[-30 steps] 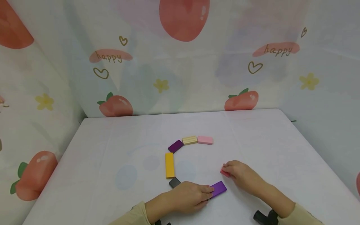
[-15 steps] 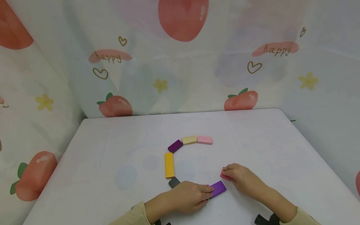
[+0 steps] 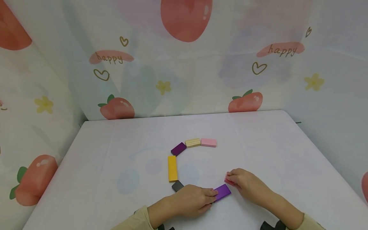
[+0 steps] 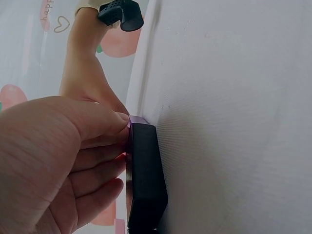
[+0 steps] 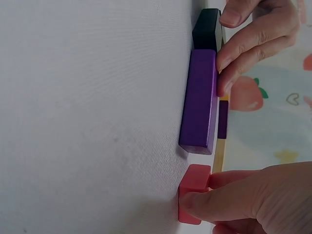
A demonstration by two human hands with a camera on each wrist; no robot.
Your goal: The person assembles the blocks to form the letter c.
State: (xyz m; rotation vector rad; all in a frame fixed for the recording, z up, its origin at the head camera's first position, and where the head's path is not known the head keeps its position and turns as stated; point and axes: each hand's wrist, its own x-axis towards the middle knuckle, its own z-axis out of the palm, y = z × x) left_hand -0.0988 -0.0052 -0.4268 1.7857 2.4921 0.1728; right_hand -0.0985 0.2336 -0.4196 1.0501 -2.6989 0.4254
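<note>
My right hand [image 3: 249, 184] pinches a small red block [image 5: 195, 194] between thumb and fingers, low at the white table. A short gap parts this block from the end of a purple block [image 3: 223, 192], which lies flat. Fingertips of my left hand [image 3: 191, 200] rest on the upper face of the purple block, and its thumb does not close round it. Beneath that hand is a dark green block [image 5: 206, 30], end to end with the purple one; the head view hides it. A dark grey block [image 3: 177, 186] shows just past the left hand.
The curved row continues with a yellow block [image 3: 172, 168], a dark purple block [image 3: 178, 149], a beige ridged block [image 3: 193, 142] and a light pink block [image 3: 208, 142]. A patterned cloth [image 3: 184, 70] rises behind the white table [image 3: 138, 134].
My right hand has drawn slightly nearer to me with the red block, bringing it a little closer to the purple block. The left hand stays in place.
</note>
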